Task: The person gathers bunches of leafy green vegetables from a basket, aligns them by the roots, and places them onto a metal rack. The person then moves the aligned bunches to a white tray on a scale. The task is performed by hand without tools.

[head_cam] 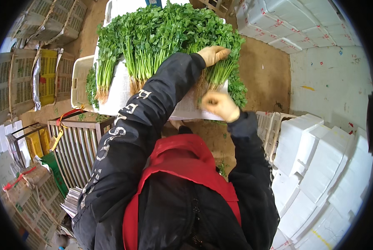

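My left hand, pale and seemingly gloved, is closed on the upper stems of a bunch of celery-like greens at the right of the table. Below it, my right hand is blurred, with curled fingers close to the brown roots; whether it holds anything cannot be told. A thick row of the same leafy greens lies across the table, leaves away from me and roots towards me. Set apart at the left is a smaller bunch. Printed paper covers the tabletop under the roots.
A plastic crate stands against the table's left side. Closer on the left is a metal-barred frame. White foam boxes are stacked at the right, others at the far right. Slatted crates line the left.
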A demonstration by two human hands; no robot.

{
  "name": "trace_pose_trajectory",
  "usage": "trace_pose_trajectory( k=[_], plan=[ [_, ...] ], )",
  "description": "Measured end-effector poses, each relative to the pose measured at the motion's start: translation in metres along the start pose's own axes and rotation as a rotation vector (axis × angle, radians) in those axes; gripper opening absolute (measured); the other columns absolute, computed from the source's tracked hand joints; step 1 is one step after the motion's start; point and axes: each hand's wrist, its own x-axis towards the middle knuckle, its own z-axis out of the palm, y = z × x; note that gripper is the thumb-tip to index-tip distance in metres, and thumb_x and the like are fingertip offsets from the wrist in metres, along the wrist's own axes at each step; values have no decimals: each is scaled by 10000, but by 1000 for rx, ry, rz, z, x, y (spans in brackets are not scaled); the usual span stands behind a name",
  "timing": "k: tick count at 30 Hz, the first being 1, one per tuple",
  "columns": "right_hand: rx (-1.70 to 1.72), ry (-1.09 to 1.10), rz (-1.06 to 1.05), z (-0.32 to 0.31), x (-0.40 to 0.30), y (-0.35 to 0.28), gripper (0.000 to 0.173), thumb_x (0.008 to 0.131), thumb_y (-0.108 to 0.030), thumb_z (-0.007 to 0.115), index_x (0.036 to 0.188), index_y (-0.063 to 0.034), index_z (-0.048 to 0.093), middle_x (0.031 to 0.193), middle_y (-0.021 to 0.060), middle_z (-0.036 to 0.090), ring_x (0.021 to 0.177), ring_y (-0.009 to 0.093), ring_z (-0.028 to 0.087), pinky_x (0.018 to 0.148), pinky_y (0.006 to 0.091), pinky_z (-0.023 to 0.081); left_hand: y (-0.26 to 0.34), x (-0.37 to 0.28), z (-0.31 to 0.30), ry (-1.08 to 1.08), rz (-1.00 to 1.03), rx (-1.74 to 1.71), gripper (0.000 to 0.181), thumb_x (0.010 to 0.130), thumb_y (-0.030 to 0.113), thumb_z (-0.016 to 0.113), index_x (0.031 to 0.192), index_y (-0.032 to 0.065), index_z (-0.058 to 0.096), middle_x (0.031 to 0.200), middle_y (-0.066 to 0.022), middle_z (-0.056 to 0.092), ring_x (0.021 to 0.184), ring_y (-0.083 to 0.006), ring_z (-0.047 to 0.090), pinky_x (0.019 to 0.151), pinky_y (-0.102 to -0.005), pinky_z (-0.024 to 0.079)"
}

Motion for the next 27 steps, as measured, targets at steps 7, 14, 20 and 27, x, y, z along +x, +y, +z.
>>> trace_pose_trajectory(
  k=[7, 14, 20, 27],
  plan=[
    [169, -64, 505, -28, -90, 13, 116, 717, -59, 668, 767, -7, 577, 717, 9, 561, 658, 87, 497, 616, 236, 415, 37, -26, -2, 173, 105, -116, 489, 908, 410, 429, 1157, -1, 517, 1046, -148, 607, 995, -209, 568, 884, -305, 429],
    [-386, 306, 257, -71, -87, 72, 281, 796, -189, 610, 1021, -21, 613, 895, 139, 638, 738, 180, 609, 657, 277, 476, 46, -120, 50, 346, 333, 700, 267, 827, 151, 504, 1043, 6, 560, 1055, -191, 571, 1038, -302, 531, 940, -412, 395],
    [-408, 672, 381, -120, 72, 91, 564, 810, -315, 589, 1258, -14, 424, 1100, 186, 579, 981, 302, 570, 825, 338, 442, 26, -135, 82, 240, 434, 944, 382, 736, 146, 517, 1080, -19, 529, 1193, -179, 472, 1154, -332, 418, 1003, -454, 295],
    [-312, 809, 96, -67, 142, 49, 362, 753, -25, 610, 1110, -79, 584, 1008, 114, 607, 855, 169, 565, 765, 250, 436, 21, -137, 87, 238, 371, 1096, 420, 740, 175, 481, 1104, -33, 513, 1240, -189, 440, 1188, -325, 389, 1017, -456, 272]
  ],
)
